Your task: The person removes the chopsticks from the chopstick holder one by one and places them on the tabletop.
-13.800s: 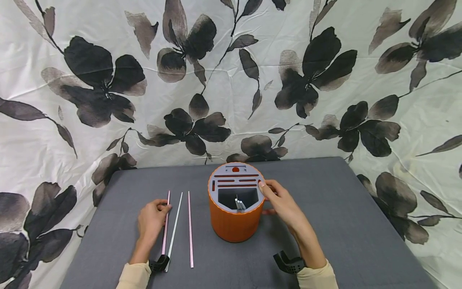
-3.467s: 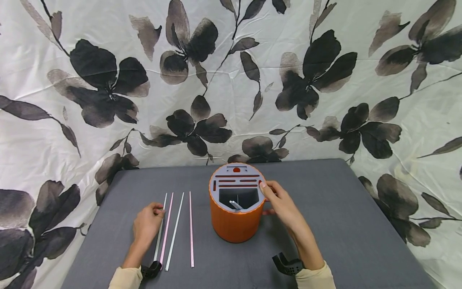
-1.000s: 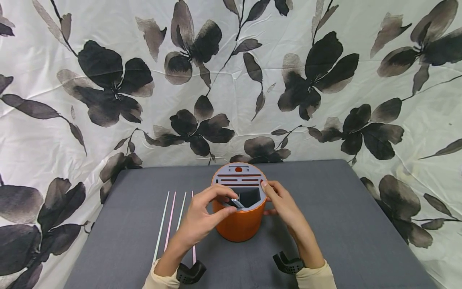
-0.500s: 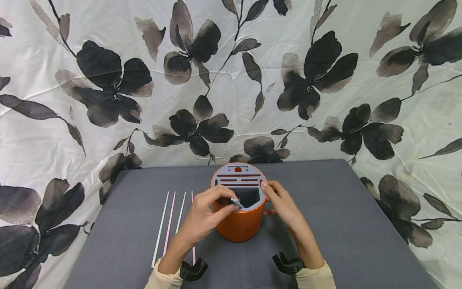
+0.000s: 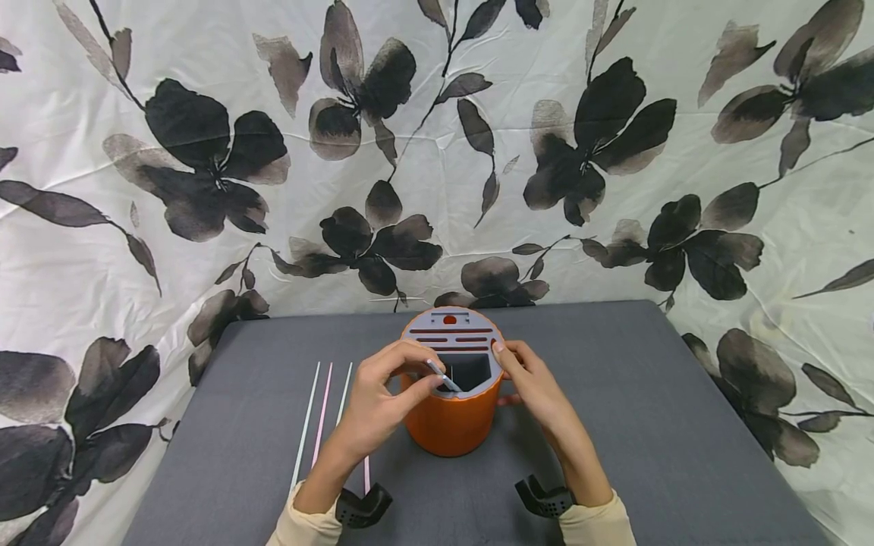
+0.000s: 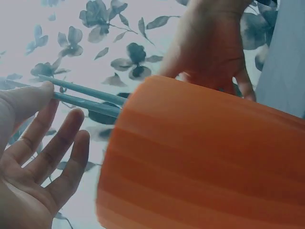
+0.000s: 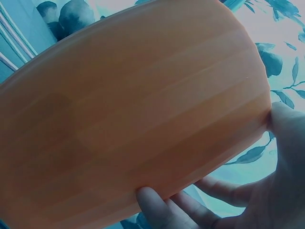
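An orange round desk organizer (image 5: 452, 432) with a grey slotted top stands upright on the table. My left hand (image 5: 384, 390) is at its near left rim, pinching a thin pale stick (image 6: 88, 101) between thumb and index finger; the other fingers are spread. The lower end of this stick is hidden inside the open compartment. Beside it a second thin stick (image 6: 90, 89) pokes out of the organizer. My right hand (image 5: 536, 383) grips the organizer's right side, thumb on the top rim and fingers against the wall.
Left of the organizer, several long thin sticks lie side by side on the grey table (image 5: 649, 425), among them a white stick (image 5: 306, 421) and a pink stick (image 5: 322, 413). My left forearm covers part of them. A floral cloth (image 5: 478, 189) hangs behind the table.
Since 13.8 seconds ago, another white stick has joined the row on the table. My left hand moved right from the row to the organizer and now pinches a stick there. The right hand stayed put.
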`<state>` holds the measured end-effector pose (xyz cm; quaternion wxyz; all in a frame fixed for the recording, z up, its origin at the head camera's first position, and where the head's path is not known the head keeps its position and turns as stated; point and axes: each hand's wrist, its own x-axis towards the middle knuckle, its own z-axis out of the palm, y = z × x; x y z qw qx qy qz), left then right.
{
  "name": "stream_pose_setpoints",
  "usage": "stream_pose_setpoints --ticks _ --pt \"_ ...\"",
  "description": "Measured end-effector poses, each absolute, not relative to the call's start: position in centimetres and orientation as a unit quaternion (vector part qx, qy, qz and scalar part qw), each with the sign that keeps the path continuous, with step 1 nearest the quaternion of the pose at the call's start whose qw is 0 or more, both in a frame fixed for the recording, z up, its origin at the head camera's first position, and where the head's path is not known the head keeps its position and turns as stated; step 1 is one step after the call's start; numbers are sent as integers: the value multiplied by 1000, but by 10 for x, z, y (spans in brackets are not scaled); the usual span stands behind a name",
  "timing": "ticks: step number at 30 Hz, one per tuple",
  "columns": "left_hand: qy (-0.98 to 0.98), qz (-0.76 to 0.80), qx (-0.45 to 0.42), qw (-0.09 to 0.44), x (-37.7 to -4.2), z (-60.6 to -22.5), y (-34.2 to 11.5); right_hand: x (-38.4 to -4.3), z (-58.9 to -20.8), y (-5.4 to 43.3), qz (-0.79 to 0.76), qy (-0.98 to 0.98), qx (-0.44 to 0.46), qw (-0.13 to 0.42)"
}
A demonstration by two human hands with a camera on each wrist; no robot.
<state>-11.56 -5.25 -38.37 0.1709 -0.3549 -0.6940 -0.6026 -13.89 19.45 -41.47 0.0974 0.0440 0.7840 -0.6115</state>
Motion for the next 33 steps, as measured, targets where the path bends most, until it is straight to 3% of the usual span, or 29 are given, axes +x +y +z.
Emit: stream_pose_setpoints --ticks 11,33 --pt "-634 -644 -390 177 -113 -350 -54 -140 -415 194 -610 785 41 98" --pt "-548 -691 -392 263 -123 -289 -93 -139 -416 195 -618 780 42 92"
